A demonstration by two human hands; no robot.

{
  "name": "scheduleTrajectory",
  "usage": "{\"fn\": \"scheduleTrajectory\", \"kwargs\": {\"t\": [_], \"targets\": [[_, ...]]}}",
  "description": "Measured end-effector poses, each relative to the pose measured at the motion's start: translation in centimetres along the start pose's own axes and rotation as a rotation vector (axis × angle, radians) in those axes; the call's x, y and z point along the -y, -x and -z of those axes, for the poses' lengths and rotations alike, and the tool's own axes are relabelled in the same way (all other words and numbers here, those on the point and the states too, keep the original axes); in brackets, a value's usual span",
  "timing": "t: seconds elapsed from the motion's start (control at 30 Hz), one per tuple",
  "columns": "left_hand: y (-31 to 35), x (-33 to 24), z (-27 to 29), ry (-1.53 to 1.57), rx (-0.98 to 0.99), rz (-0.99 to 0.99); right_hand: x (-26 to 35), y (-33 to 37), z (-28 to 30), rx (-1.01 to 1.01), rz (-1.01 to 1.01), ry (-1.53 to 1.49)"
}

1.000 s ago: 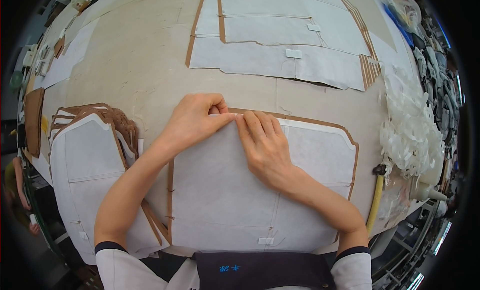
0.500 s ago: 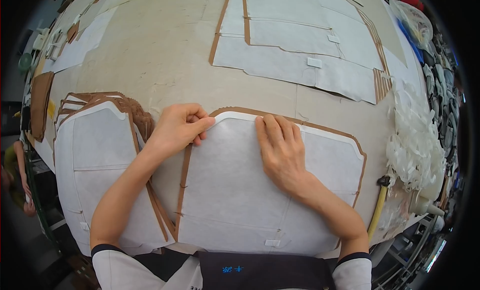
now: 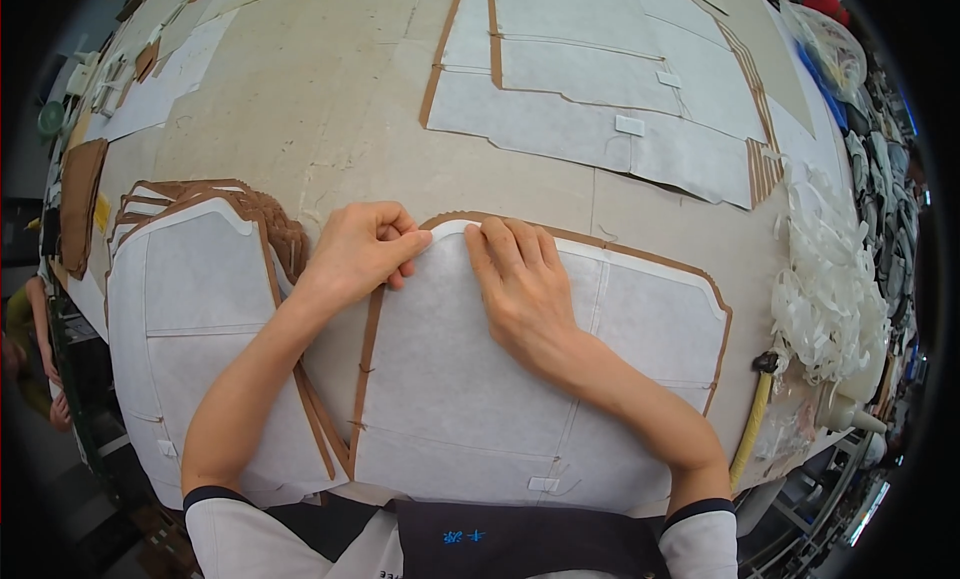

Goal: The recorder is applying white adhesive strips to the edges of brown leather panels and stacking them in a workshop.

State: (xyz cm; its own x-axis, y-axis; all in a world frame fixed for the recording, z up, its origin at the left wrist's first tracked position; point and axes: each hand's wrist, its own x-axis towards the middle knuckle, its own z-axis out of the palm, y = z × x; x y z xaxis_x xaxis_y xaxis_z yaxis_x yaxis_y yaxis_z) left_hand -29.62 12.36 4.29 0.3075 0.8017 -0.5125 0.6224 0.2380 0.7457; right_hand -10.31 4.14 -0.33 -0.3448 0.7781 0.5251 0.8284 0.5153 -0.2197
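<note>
A white-faced fabric panel (image 3: 480, 379) with a brown border lies flat in front of me. Along its upper edge runs a narrow white strip of tape (image 3: 640, 257). At the panel's upper left corner, my left hand (image 3: 350, 254) is closed, thumb and forefinger pinching the end of the strip. My right hand (image 3: 525, 289) rests flat on the panel with fingers extended, their tips pressing on the strip a little right of the left hand. A stack of similar brown-edged panels (image 3: 200, 299) lies to the left, partly behind my left forearm.
Larger white-faced pieces (image 3: 570, 129) with brown edges lie at the far right of the table (image 3: 300, 89). A bundle of white strips (image 3: 825, 269) hangs at the right, above a yellow-handled tool (image 3: 752, 429). Folded brown fabric (image 3: 82, 209) sits at the left edge.
My right hand has slid left along the strip, closer to my left hand. The left hand keeps its pinch at the corner.
</note>
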Motion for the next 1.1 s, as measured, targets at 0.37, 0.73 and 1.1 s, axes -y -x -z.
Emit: {"fn": "scheduleTrajectory", "kwargs": {"t": [0.37,0.73,1.1], "targets": [[1.4,0.0,0.3,-0.028,-0.040,-0.003,0.4,-0.6,-0.8,0.017,0.038,-0.070],[1.9,1.0,0.4,0.044,-0.091,0.005,0.4,-0.3,0.0,0.088,0.077,-0.055],[2.3,1.4,0.3,0.057,-0.107,-0.023,1.7,-1.0,-1.1,0.098,0.110,-0.191]]}}
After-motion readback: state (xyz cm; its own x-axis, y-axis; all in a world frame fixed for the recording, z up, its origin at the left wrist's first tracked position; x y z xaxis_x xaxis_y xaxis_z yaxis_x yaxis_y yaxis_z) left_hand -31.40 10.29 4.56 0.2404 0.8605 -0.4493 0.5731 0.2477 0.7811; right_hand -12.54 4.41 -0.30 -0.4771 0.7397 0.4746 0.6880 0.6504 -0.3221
